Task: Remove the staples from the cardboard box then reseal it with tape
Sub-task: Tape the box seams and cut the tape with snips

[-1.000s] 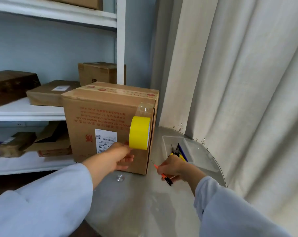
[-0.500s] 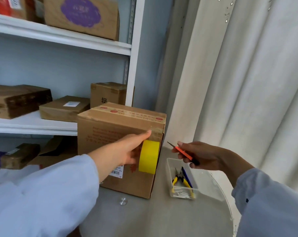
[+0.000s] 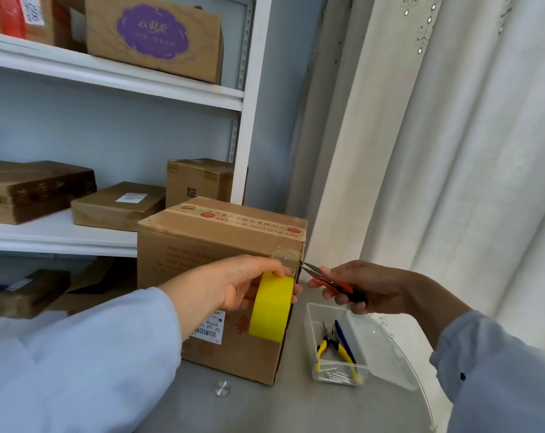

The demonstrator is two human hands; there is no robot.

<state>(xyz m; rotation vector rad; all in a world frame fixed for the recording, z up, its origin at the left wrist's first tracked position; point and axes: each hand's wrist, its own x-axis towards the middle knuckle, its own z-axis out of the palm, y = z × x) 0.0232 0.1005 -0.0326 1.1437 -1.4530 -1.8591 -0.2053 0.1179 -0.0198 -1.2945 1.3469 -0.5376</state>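
Note:
A brown cardboard box stands on the grey table, with printed tape along its top seam. My left hand grips a yellow roll of tape against the box's front right corner. A clear strip of tape runs from the roll up over the corner. My right hand holds small orange-handled scissors, whose open blades point left and touch the strip at the box's right edge.
A clear plastic tray to the right of the box holds yellow-handled pliers, a blue pen and several staples. A white shelf unit with other boxes stands behind. Pale curtains hang at the right. The table's round edge curves at lower right.
My right hand raised the scissors from low beside the tray up to the tape strip at the box corner. My left hand shifted its hold higher on the roll. The camera tilted up.

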